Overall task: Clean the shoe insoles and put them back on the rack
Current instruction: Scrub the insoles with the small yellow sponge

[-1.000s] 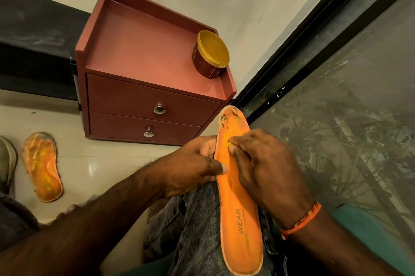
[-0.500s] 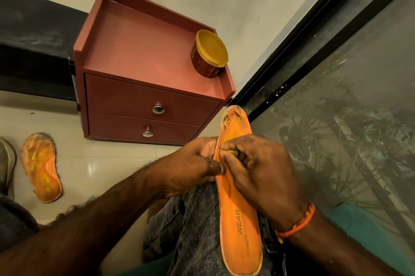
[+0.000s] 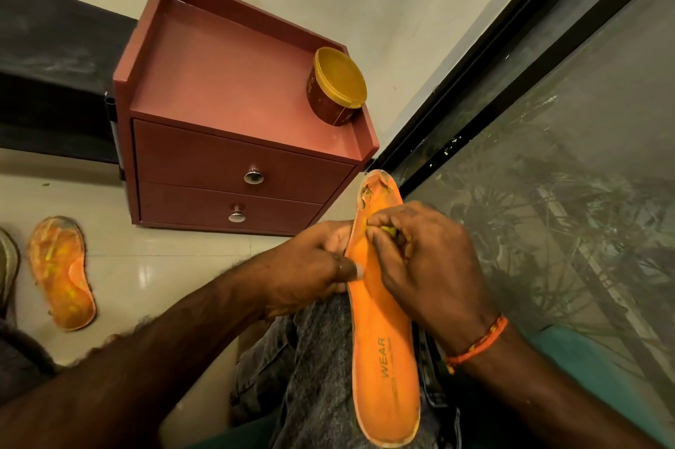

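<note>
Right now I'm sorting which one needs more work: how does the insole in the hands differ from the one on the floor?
The held insole rests along the person's knee, gripped by the left hand while the right hand picks at it; the floor insole lies flat, untouched. The held insole is mostly plain orange with worn patches at its far end; the floor insole is streaked yellow over much of its surface. Both are orange.

Insole (image 3: 383,357) on lap, between both hands; second insole (image 3: 60,271) on floor far left; tub (image 3: 338,92) on cabinet (image 3: 219,83) top, right rear.
</note>
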